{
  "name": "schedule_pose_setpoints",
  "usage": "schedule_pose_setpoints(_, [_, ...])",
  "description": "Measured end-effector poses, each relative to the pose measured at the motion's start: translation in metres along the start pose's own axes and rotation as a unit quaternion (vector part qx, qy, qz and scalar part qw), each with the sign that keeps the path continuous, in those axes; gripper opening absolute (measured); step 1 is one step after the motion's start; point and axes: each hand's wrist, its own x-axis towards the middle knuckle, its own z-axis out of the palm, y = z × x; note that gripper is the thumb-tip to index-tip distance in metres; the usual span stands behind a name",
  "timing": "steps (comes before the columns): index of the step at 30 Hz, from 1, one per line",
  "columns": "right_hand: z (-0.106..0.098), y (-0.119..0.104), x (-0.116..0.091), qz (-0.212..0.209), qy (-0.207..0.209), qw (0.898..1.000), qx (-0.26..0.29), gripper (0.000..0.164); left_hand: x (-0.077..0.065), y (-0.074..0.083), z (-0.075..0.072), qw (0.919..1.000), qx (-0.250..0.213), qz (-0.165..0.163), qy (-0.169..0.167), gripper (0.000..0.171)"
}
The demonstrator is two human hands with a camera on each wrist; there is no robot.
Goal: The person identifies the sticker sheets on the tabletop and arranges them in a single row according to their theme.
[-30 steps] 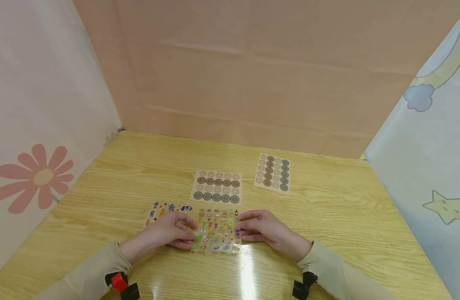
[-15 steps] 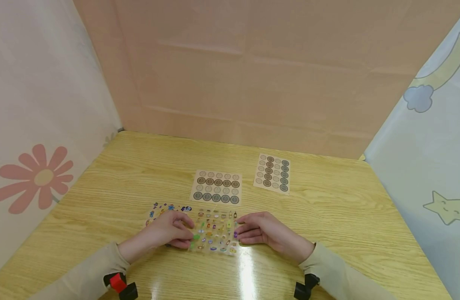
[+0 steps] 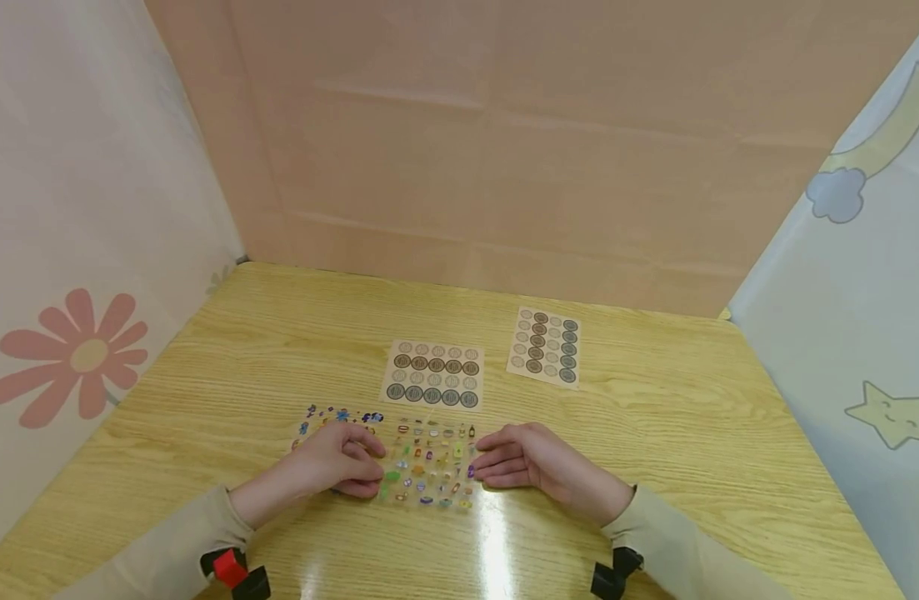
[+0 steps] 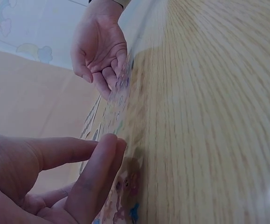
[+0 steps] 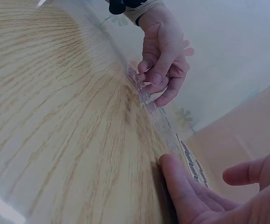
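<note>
A clear sticker sheet (image 3: 431, 467) dotted with small colourful stickers lies low over the wooden table between the two hands. My left hand (image 3: 337, 458) is at its left edge, fingers loosely bent; in the right wrist view its thumb stands apart from the nearest finger. At the right edge, the fingertips of my right hand (image 3: 534, 462) touch beside a purple sticker. The right wrist view shows that hand's thumb (image 5: 244, 172) well away from its fingers. Another sticker sheet (image 3: 326, 422), with blue and orange figures, lies partly hidden beneath my left hand.
Just beyond the clear sheet lies a tan sheet of round stickers (image 3: 432, 373). A second tan sheet (image 3: 543, 347) lies farther back to the right. The table (image 3: 654, 400) is bounded by a peach back screen (image 3: 489, 167) and patterned side curtains.
The clear sheet has shifted slightly left and toward me, and now lies lower. My left hand has drawn a little leftward. The right hand has barely moved; the tan sheets stay put.
</note>
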Motion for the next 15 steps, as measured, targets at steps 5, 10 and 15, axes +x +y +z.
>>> schedule_pose_setpoints(5, [-0.0010,-0.0004,0.0005,0.001,-0.003,1.000,0.001,0.038,-0.0007,0.0002,-0.0004,1.0000,-0.007,0.000,-0.004,0.033])
schedule_pose_setpoints(10, [-0.0006,-0.0017,0.0010,0.004,0.000,1.000,0.008,0.038,-0.0020,0.0006,-0.0007,1.0000,-0.009,-0.002,0.000,0.033])
schedule_pose_setpoints(15, [-0.0001,-0.0026,0.0003,0.002,-0.002,1.000,0.010,0.038,-0.0023,0.0004,-0.0021,1.0000,-0.008,-0.004,0.001,0.032])
